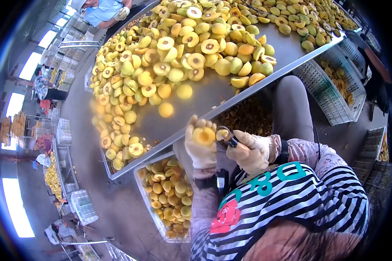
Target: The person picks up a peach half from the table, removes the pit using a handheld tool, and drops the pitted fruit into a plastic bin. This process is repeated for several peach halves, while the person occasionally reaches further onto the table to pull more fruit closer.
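My left hand (pixel 201 141), in a pale glove, holds a yellow fruit half (pixel 204 136) with its hollow facing up, just off the metal table's front edge. Beside it my right hand (pixel 249 152), also gloved, is closed round the dark handle of a small tool (pixel 229 136) with a looped metal end. The loop is close to the fruit half. A large heap of halved yellow fruit (pixel 174 52), many with brown pits showing, covers much of the metal table (pixel 191 100).
A crate of fruit halves (pixel 140 174) stands below the table at the left. Another crate (pixel 326 100) is at the right. Pit scraps (pixel 248 117) lie beneath the edge. Across the table is a person in blue (pixel 106 13); more people work at the far left.
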The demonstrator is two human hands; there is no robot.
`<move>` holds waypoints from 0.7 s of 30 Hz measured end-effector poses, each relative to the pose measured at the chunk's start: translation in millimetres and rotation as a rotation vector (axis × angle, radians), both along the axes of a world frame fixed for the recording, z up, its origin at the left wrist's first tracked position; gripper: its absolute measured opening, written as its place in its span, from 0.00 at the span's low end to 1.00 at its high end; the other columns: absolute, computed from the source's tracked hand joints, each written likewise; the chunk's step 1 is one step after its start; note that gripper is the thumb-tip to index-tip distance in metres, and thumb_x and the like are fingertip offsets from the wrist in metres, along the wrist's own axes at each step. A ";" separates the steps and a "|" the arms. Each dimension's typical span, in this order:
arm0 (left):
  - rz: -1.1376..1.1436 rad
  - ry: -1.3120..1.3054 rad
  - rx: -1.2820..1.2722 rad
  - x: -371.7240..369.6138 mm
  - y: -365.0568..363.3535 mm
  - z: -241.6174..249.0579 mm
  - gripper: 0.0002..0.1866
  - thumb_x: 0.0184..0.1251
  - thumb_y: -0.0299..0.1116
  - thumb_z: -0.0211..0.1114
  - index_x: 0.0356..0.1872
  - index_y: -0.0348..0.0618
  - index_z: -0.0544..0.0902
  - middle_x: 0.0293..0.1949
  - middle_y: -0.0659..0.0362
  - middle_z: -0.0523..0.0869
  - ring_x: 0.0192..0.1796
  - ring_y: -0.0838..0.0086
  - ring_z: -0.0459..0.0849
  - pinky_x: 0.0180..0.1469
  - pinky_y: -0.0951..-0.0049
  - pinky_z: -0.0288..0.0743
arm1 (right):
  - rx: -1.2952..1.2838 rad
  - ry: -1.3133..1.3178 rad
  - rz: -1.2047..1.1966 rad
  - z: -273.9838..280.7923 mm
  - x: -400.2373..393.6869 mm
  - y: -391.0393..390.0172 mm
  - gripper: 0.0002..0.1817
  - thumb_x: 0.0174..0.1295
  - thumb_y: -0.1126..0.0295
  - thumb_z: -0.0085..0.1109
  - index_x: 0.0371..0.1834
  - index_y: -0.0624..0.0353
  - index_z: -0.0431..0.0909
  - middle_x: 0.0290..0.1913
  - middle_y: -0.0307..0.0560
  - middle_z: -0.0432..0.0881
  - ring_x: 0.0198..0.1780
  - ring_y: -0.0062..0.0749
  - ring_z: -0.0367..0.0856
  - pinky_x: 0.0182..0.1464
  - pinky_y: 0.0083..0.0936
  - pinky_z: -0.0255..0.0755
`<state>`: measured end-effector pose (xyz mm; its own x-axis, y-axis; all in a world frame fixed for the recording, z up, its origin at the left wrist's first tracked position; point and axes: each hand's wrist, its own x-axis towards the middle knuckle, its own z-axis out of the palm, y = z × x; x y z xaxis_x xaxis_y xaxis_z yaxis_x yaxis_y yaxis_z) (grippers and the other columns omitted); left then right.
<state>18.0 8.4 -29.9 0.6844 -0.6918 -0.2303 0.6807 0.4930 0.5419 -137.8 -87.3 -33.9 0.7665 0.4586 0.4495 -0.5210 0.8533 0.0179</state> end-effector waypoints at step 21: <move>-0.188 -2.174 1.320 175.5 -17.2 13.5 0.21 0.69 0.36 0.65 0.62 0.50 0.80 0.58 0.49 0.83 0.58 0.50 0.82 0.64 0.56 0.76 | -0.973 0.632 -0.463 23.3 -12.6 -41.2 0.23 0.76 0.46 0.50 0.33 0.53 0.70 0.18 0.32 0.67 0.14 0.16 0.64 0.16 0.17 0.59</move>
<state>193.5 -8.8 -16.5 0.4231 -0.8865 0.1873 -0.9046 -0.4252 0.0305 -150.4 -128.5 -10.6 0.9024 0.0236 -0.4302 -0.2988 0.7537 -0.5853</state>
